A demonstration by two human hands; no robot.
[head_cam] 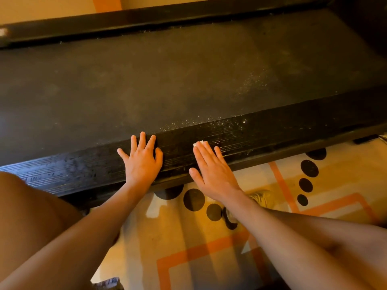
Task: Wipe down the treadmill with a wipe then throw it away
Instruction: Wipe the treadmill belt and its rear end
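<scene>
Treadmill: the black treadmill (326, 49) runs across the whole view, seen from its side.
Belt: the dark running belt (167, 80) fills the middle and shows dull smudges and pale specks toward the right.
Near side rail: a ribbed black side rail (282, 128) runs along the edge closest to the person; it looks shiny left of the hands and has pale specks right of them.
Far side rail: a second black rail (146, 19) lies beyond the belt.
Left hand: the left hand (142, 164) lies flat on the near side rail, palm down, fingers straight and spread, holding nothing.
Right hand: the right hand (211, 170) lies palm down just beside it on the same rail, fingers straight and close together, pressing on the wipe.
Wipe: the white wipe (200, 142) sits on the near side rail under the right fingers; only a small corner shows past the fingertips.
Rug: a pale rug (209, 258) with orange lines and black dots lies on the floor beneath the arms.
Leg: a bare knee (31, 216) shows at the lower left, close to the rail.
</scene>
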